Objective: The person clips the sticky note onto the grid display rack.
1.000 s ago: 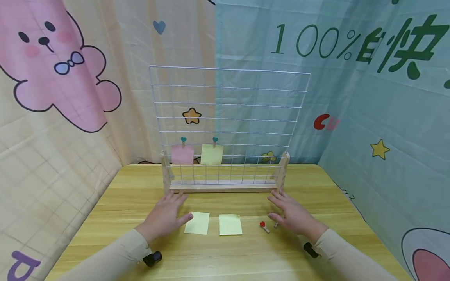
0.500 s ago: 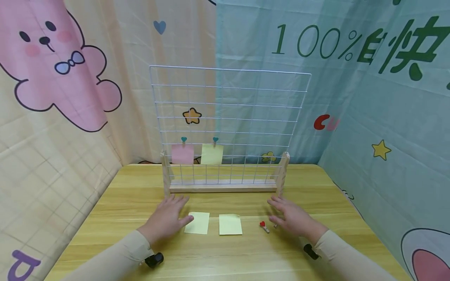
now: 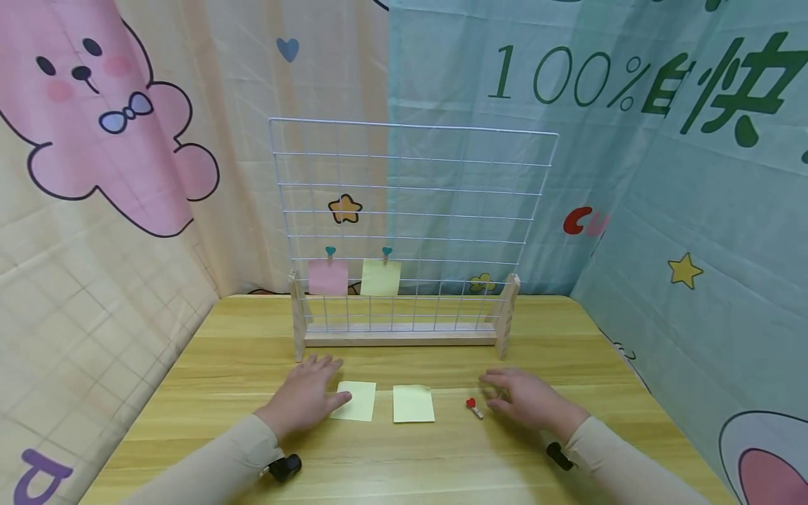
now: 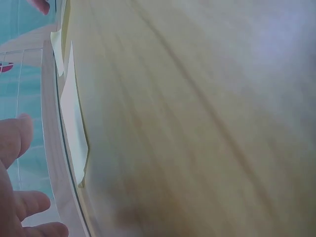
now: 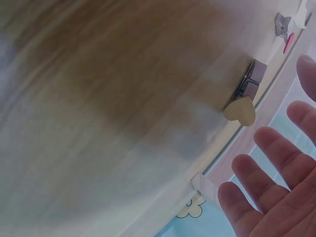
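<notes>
My left hand (image 3: 306, 393) is held with fingers spread, its thumb overlapping the corner of a pale yellow sticky note (image 3: 358, 402) in the head view. A second yellow sticky note (image 3: 413, 404) lies just to the right. My right hand (image 3: 525, 400) has its fingers loosely extended and holds nothing. Left of its thumb lies a small clothespin with a red heart (image 3: 471, 403). Another small clothespin, with a tan heart (image 5: 241, 110), shows on the table close to the right fingers in the right wrist view; the right hand hides it in the head view.
A white wire grid (image 3: 413, 165) stands upright in a wooden base (image 3: 404, 339) behind the hands. Teal heart clips hold a pink note (image 3: 327, 278) and a yellow note (image 3: 381, 278) on it. Printed curtains (image 3: 669, 210) surround the wooden table (image 3: 568, 330).
Both hands have drawn back from the grid's base toward the person. The right hand now covers the second clothespin in the head view. Notes and grid have not moved.
</notes>
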Demonstrator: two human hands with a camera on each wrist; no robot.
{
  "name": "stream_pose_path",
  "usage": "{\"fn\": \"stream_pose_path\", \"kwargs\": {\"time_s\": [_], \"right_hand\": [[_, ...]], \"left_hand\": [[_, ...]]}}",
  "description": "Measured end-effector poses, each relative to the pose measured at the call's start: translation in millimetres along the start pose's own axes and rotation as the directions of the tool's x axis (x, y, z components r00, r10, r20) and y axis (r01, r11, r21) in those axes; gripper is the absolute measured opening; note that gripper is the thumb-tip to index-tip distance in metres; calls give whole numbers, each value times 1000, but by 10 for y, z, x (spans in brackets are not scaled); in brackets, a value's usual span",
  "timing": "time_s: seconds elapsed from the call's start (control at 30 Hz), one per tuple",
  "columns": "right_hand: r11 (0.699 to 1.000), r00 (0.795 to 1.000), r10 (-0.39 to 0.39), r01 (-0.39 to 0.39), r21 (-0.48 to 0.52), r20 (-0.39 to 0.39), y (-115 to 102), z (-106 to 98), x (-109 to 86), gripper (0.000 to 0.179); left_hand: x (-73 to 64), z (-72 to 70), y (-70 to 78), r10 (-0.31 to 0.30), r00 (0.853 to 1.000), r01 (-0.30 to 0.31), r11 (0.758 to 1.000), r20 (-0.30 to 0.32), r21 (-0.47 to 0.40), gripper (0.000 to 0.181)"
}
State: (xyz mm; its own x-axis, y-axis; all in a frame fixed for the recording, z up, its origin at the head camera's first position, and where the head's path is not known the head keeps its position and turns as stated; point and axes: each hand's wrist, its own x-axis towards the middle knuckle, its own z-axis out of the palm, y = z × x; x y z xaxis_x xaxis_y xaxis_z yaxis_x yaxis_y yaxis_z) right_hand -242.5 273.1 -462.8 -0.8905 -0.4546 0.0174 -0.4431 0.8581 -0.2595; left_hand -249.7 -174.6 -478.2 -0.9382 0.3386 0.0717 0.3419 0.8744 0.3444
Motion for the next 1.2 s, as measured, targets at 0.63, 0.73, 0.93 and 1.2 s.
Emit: {"fn": "stream_pose_path", "kwargs": {"time_s": [0.63,0.73,0.93,1.2], "right_hand": [[995,997,-81,81,-53,14,28,68,-42,29],[993,995,-105,104,-63,1,39,80,-42,25],[992,993,-117,116,-57,-10,62,89,-42,21],[992,993,-117,117,-47,-3,102,90,-39,16]], "left_hand": [[74,73,79,-13,996,11,1000,89,22,75],[85,93,72,-18,993,16,1000,115,21,76],[80,92,89,-25,990,23,1000,136,11,76],[101,98,101,-25,991,25,1000,131,1,73]]}}
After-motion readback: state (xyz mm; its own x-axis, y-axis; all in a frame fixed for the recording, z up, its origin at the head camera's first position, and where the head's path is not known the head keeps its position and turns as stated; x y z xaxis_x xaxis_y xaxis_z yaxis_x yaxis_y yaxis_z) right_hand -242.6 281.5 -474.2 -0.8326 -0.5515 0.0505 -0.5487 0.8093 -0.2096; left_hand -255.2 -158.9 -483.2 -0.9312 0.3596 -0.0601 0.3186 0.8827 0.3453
